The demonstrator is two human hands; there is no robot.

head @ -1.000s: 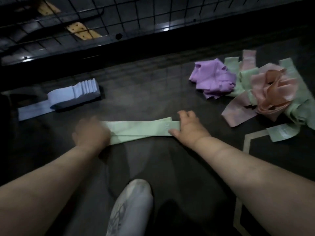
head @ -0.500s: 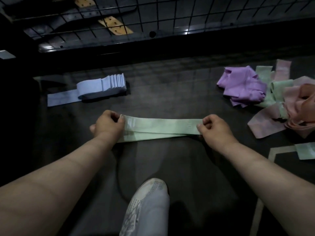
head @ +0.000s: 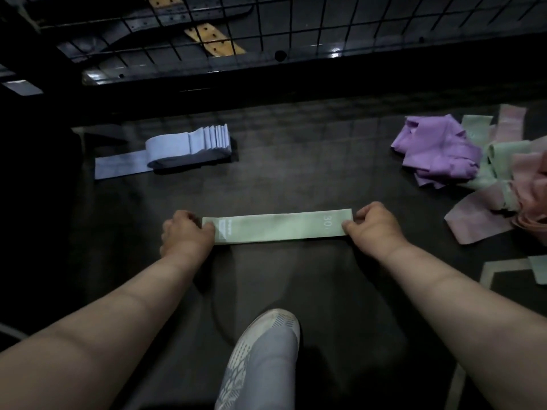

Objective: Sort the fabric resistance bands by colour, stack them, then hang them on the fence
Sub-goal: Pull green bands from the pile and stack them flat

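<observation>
A flat, pale green band [head: 278, 226] of woven fabric lies stretched straight on the dark mat [head: 296, 161], its long edges parallel and white print showing at each end — a "30" near the right one. The left hand [head: 186, 233] pinches the band's left end with curled fingers and thumb; the right hand [head: 374, 226] pinches the right end the same way. Beyond them, to the left, a neat stack of pale blue bands [head: 189, 145] sits folded, its layered ends fanned like pages, one strip trailing flat. At the right a loose heap waits unsorted — crumpled purple bands [head: 438, 150] with soft creases, tangled with pink bands [head: 485, 216] and more green. A black wire-grid fence [head: 296, 22] runs across the top. A mesh-textured white shoe [head: 260, 356] points up from below.
</observation>
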